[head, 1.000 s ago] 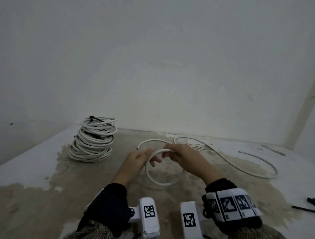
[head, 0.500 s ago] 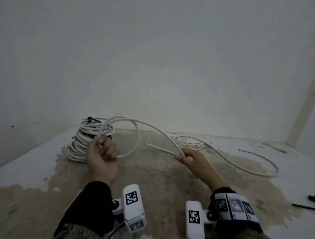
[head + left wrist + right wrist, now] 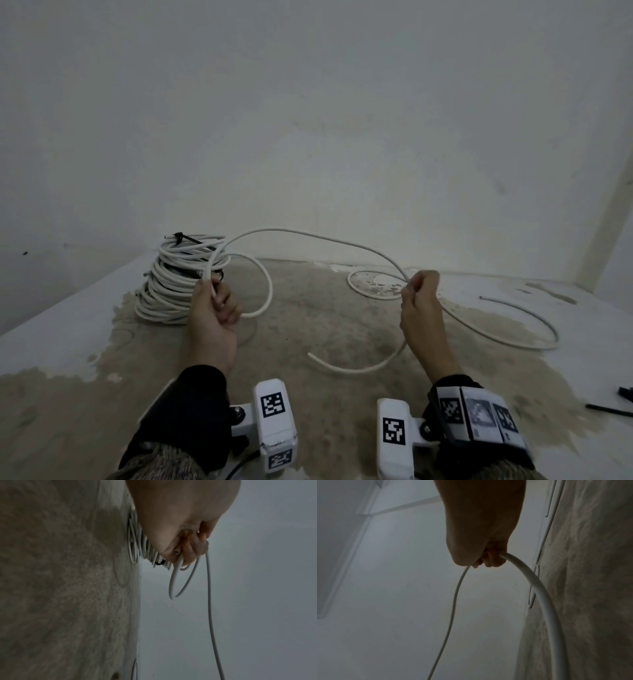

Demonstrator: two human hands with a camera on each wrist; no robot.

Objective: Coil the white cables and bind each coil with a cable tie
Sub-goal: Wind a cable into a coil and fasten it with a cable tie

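A white cable [image 3: 308, 234] arcs in the air between my two hands. My left hand [image 3: 214, 308] grips it at the left with one small loop [image 3: 269, 287] hanging from the fist; in the left wrist view the fingers [image 3: 192, 547] curl round the loop and a cut cable end. My right hand [image 3: 419, 294] grips the same cable [image 3: 544, 599] in a fist at the right. A tail [image 3: 359, 368] curves from under it toward the front middle, ending free. A stack of coiled white cable [image 3: 164, 284] stands behind my left hand, a black cable tie [image 3: 185, 238] on top.
More white cable [image 3: 534, 344] lies in wide curves on the table behind and right of my right hand. Black cable ties [image 3: 609, 409] lie at the right edge. The stained table [image 3: 325, 325] meets white walls at the back and right.
My hands were together on a small loop at the middle. They have moved apart, the left with the loop toward the stack, the right to the right, drawing the cable into a long arc.
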